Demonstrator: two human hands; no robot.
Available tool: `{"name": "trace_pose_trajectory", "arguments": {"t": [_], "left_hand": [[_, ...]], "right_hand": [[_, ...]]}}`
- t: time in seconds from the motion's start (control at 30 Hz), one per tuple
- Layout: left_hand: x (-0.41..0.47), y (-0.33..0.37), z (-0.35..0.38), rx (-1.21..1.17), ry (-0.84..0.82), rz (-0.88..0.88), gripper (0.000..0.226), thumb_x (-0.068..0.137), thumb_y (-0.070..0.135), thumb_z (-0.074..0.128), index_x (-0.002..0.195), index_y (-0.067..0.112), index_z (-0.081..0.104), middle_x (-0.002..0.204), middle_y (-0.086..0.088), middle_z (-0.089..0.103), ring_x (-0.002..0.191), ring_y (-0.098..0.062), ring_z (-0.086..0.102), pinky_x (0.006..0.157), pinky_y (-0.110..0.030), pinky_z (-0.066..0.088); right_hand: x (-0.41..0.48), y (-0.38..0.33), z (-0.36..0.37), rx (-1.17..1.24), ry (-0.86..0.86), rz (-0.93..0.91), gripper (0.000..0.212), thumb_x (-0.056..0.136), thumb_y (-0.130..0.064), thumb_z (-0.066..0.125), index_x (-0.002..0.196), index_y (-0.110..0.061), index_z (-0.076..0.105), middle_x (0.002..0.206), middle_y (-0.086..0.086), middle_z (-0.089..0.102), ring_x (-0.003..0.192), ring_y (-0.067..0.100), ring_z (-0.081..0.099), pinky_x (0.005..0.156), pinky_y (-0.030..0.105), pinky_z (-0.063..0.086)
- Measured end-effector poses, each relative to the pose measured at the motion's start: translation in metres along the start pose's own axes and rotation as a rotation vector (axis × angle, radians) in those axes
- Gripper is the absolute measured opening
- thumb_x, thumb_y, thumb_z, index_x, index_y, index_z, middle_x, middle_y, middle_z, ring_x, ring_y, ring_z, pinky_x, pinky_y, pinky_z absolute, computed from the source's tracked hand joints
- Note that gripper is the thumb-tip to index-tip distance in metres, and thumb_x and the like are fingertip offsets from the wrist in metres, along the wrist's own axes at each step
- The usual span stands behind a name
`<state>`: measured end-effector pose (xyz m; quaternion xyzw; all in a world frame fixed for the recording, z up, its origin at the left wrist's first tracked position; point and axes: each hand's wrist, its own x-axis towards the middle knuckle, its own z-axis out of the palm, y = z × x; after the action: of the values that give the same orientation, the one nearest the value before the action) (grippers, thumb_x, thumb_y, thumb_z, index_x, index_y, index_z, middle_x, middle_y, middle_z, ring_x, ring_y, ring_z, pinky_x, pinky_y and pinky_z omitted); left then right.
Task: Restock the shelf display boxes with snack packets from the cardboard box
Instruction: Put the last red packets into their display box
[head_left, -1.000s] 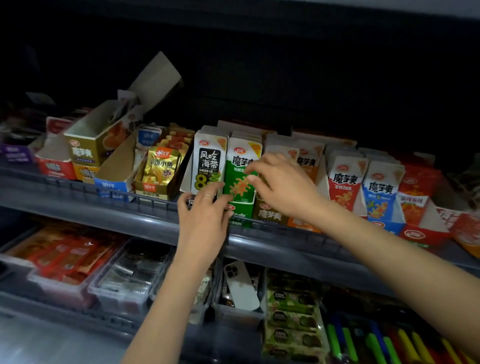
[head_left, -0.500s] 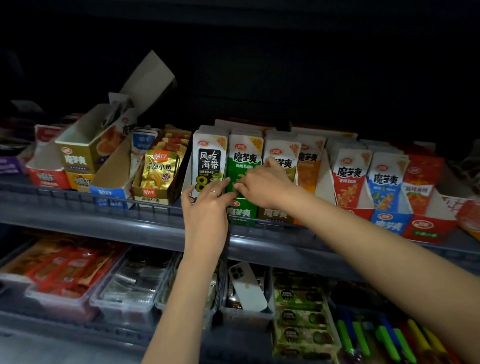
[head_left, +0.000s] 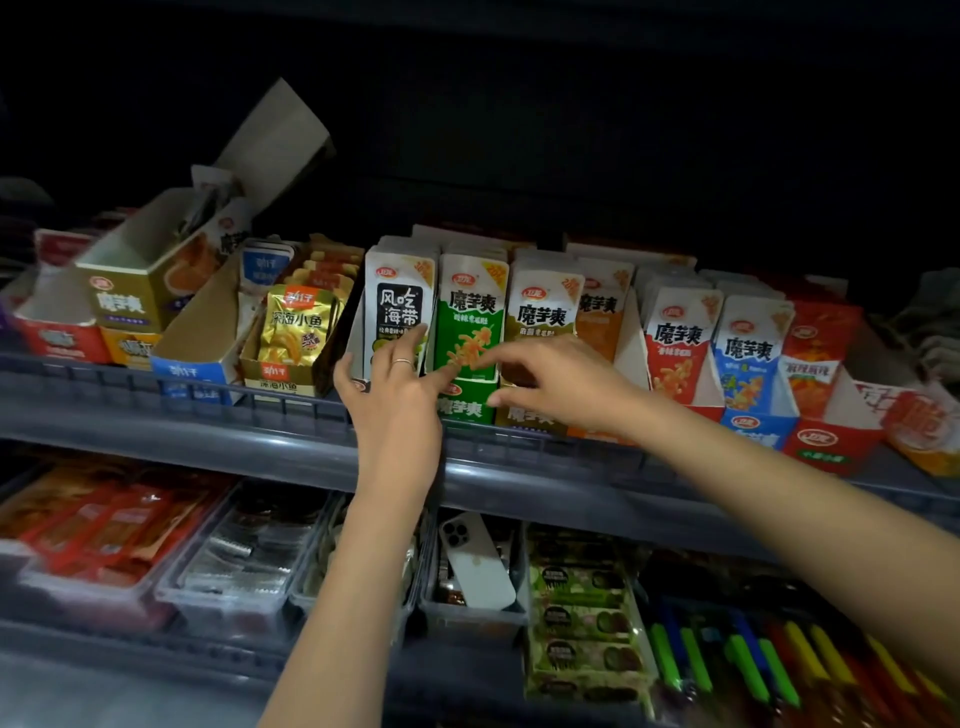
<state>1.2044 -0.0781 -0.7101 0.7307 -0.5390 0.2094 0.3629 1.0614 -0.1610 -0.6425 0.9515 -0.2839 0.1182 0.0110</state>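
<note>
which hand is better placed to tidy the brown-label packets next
Right. The right hand is directly in front of the brown-label packets; the left hand touches the black-label packet, beyond the green packets.

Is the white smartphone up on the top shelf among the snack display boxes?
No, the white smartphone leans in a clear plastic bin on the lower shelf.

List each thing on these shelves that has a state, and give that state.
Left hand, open, fingers on the black-label packets.
Right hand, open, fingers touching the green packets.
Green box, full, packets upright.
Gold box, tilted, flap raised.
Blue box, mostly empty in front.
Phone, leaning in a clear bin.
</note>
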Motion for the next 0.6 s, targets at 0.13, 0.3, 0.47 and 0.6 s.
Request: {"name": "trace_pose_trajectory", "arguments": {"t": [0.13, 0.3, 0.47, 0.6], "left_hand": [[0.000, -0.001, 0.000, -0.020, 0.010, 0.006, 0.047, 0.070, -0.005, 0.073, 0.108, 0.024, 0.071, 0.134, -0.013, 0.053, 0.123, -0.032, 0.049, 0.102, -0.058, 0.016], [-0.006, -0.013, -0.015, -0.037, 0.119, -0.099, 0.035, 0.086, 0.020, 0.065, 0.120, 0.015, 0.060, 0.130, -0.007, 0.055, 0.120, -0.028, 0.049, 0.102, -0.050, 0.021], [-0.010, -0.029, -0.030, -0.080, 0.149, -0.333, 0.030, 0.090, 0.034, 0.056, 0.109, 0.013, 0.065, 0.133, -0.011, 0.051, 0.122, -0.029, 0.045, 0.098, -0.046, 0.028], [-0.012, -0.033, -0.029, -0.026, -0.019, -0.211, 0.041, 0.085, 0.044, 0.063, 0.112, 0.013, 0.062, 0.140, -0.011, 0.045, 0.121, -0.028, 0.049, 0.097, -0.045, 0.036]], "right_hand": [[0.002, -0.005, 0.007, 0.026, 0.094, 0.033, 0.030, 0.087, -0.035, 0.064, 0.114, -0.023, 0.066, 0.107, -0.005, 0.069, 0.096, 0.012, 0.064, 0.103, 0.041, 0.041], [0.009, -0.010, -0.005, 0.029, -0.008, 0.076, 0.033, 0.087, -0.033, 0.065, 0.118, -0.025, 0.062, 0.090, -0.011, 0.066, 0.080, 0.005, 0.061, 0.078, 0.028, 0.051], [0.029, -0.027, -0.020, 0.012, 0.249, 0.030, 0.027, 0.096, -0.028, 0.048, 0.120, -0.023, 0.058, 0.104, -0.006, 0.061, 0.092, 0.009, 0.057, 0.075, 0.028, 0.048], [0.062, -0.058, 0.001, -0.038, 0.013, -0.133, 0.034, 0.101, -0.033, 0.034, 0.127, -0.030, 0.056, 0.128, -0.002, 0.056, 0.124, 0.020, 0.041, 0.104, 0.041, 0.028]]}}
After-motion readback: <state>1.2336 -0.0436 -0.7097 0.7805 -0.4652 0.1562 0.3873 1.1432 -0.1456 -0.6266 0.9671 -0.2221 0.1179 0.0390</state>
